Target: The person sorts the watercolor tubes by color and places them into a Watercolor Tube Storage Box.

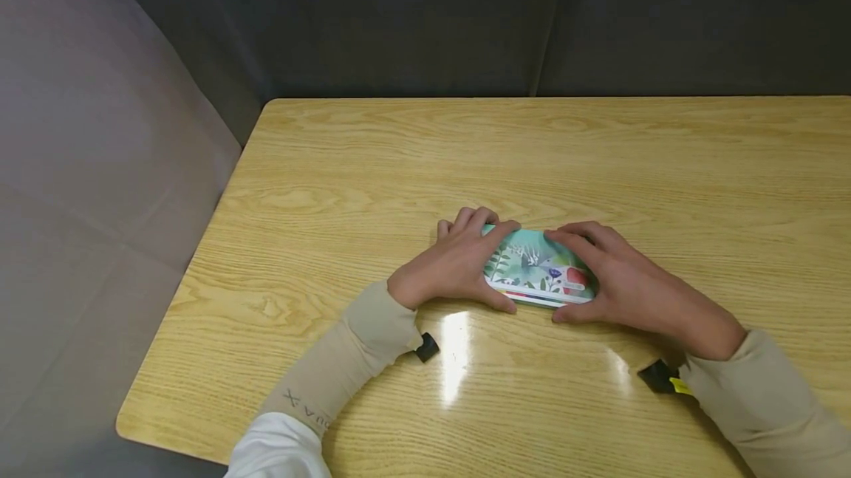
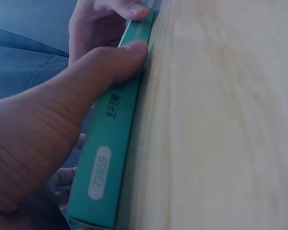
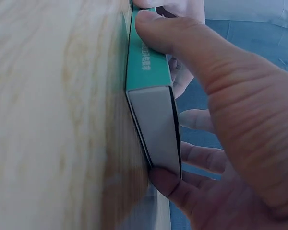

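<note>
A flat teal cardboard box (image 1: 532, 265) with a leaf-and-flower print lies on the wooden table in the head view. My left hand (image 1: 459, 265) grips its left end, thumb along the near side and fingers at the far side. At the other end my right hand (image 1: 618, 282) holds it the same way. The left wrist view shows the narrow side of the box (image 2: 98, 167), printed with 73859 and the thumb pressed on it. In the right wrist view, the white end of the box (image 3: 156, 124) faces out, with a fingertip at its lower corner.
The wood-grain table (image 1: 319, 227) has a rounded left corner and its far edge meets a dark curtain (image 1: 399, 20). A pale grey cloth (image 1: 100, 168) hangs at the left. Small black devices (image 1: 427, 347) stick out from both beige sleeves.
</note>
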